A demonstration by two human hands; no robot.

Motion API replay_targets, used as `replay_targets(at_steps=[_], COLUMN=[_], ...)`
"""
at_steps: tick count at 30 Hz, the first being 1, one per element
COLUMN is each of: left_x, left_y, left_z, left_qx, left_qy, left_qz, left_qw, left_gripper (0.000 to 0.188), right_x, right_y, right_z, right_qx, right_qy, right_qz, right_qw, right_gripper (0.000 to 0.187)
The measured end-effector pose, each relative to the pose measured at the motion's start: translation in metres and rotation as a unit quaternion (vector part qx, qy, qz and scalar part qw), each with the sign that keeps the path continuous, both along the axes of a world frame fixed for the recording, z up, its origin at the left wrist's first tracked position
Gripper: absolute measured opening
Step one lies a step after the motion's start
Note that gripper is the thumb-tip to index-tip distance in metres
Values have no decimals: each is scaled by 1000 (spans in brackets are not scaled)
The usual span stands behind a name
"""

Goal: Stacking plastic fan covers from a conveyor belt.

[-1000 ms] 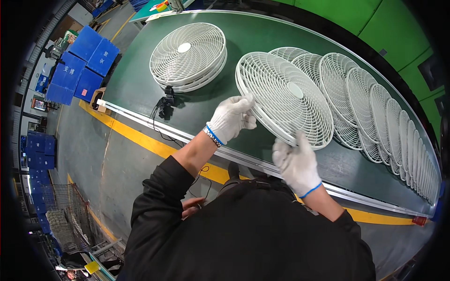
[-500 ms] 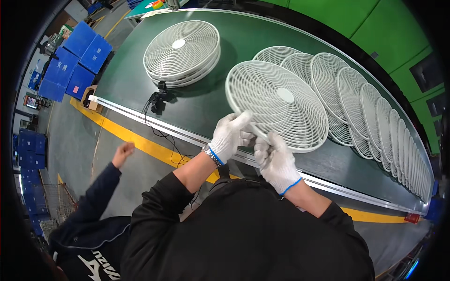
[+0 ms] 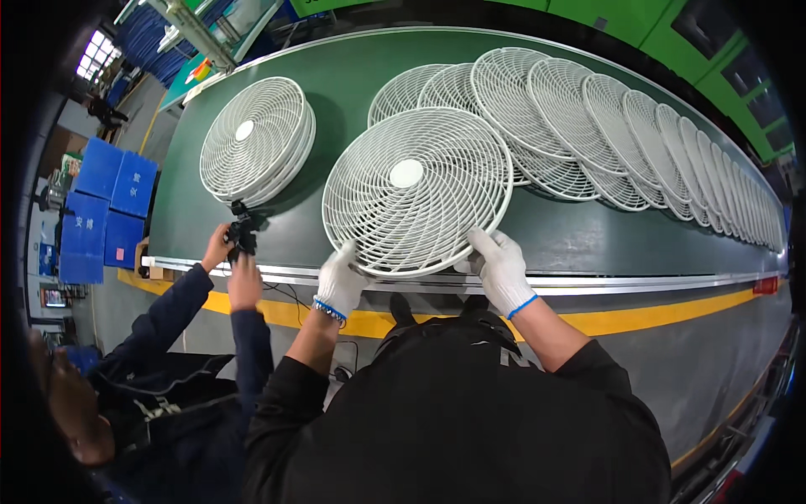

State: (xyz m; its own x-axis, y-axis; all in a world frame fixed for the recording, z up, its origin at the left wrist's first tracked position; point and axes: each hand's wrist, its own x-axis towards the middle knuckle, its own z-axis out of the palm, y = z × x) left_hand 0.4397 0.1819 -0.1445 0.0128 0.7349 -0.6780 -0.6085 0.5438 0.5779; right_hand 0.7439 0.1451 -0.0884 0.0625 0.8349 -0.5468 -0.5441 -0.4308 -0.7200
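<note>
A round white fan guard (image 3: 453, 151) with spiral ribs and a solid centre disc is held up, tilted, over the green work surface. My left hand (image 3: 341, 281), in a white knitted glove, grips its rim at the lower left. On the lower right rim, my gloved right hand (image 3: 501, 267) has the thumb on top and the fingers underneath, partly hidden. Behind and to the right, a long overlapping row of similar guards (image 3: 579, 105) lies on the surface. At the left, several more form a stack (image 3: 256, 139).
A person at my left holds a small black device (image 3: 243, 231) with a cable, by the stack; their hands (image 3: 245, 281) are bare. The green conveyor table (image 3: 336, 67) has a metal front edge. Blue bins (image 3: 105, 210) stand on the floor at far left, green cabinets (image 3: 621, 25) behind.
The view has swung. My left hand has shifted along the rim, farther from my right, and the guard now faces me more. The other person's hands have reached the black device.
</note>
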Motion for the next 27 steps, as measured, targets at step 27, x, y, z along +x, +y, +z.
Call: replay_targets(at_steps=[27], left_x=[-50], left_y=[40], left_z=[82], left_qx=[292], left_qy=[78], left_qz=[-110], left_qw=[947], left_gripper=[42], right_x=[110], right_y=[45], right_z=[16], right_qx=[225], right_qy=[-118], right_qz=[-72], right_qw=[965], right_gripper=[38])
